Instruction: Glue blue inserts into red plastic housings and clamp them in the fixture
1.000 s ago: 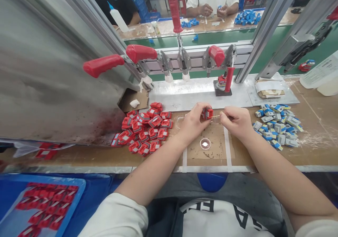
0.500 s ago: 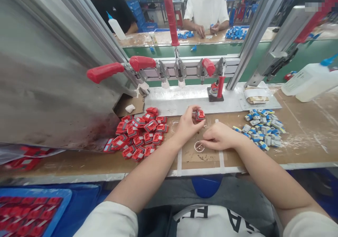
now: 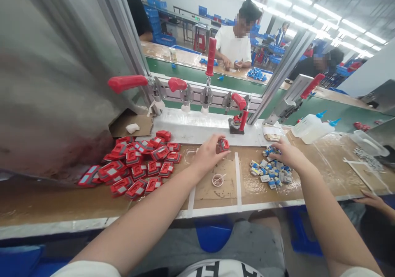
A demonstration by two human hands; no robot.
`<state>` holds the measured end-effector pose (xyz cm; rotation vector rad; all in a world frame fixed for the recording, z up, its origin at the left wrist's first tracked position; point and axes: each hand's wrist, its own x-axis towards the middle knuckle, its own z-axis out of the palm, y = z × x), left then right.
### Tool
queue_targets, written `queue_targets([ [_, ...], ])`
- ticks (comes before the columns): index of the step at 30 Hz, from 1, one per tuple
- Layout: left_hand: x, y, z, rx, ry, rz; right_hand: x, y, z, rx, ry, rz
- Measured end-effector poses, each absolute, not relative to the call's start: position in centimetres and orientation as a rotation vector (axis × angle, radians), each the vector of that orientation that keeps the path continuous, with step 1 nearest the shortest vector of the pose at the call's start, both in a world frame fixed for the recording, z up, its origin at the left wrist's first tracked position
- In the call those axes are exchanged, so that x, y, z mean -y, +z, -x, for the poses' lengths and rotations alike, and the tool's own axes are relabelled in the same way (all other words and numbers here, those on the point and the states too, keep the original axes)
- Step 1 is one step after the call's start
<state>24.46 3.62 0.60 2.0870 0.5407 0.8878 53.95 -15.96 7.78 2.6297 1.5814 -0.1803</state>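
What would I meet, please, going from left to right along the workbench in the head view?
Pile of red parts → left hand holding a red part → small round dish → pile of blue and white parts, touched at its far edge by the right hand → two squeeze bottles.

Small red part (image 3: 223, 144) — pinched above bench; blue-grey parts (image 3: 270, 171) — heaped.

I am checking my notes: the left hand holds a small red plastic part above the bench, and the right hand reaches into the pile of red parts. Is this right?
Not quite. In the head view the right hand reaches into the pile of small blue and white parts, not the red pile. The left hand does hold a small red plastic part.
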Motion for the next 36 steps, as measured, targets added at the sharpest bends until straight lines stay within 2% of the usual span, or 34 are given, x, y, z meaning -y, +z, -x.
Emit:
queue_targets([
  [7,-3.4,1.0,-24.2,-0.480,0.964,-2.061,16.6,7.2,-54.0,-2.022,-0.455,-2.779],
  [11,-2.8,1.4,-23.9,-0.380,0.976,-2.045,16.1,7.3,-50.3,-2.378,-0.700,-2.919],
  [16,-2.5,1.6,-23.8,-0.322,1.002,-2.059,13.5,6.8,-44.5,-2.649,-0.826,-2.832],
  [29,-2.5,1.2,-24.1,-0.318,1.049,-2.062,9.2,7.9,-40.6,-2.722,-0.200,-2.467],
  [33,-2.9,1.5,-24.0,-0.257,0.999,-2.013,9.5,8.9,-40.9,-2.774,-0.128,-2.329],
  [36,-3.3,2.0,-23.7,-0.150,0.816,-1.888,9.9,10.4,-41.3,-2.803,-0.153,-2.170],
])
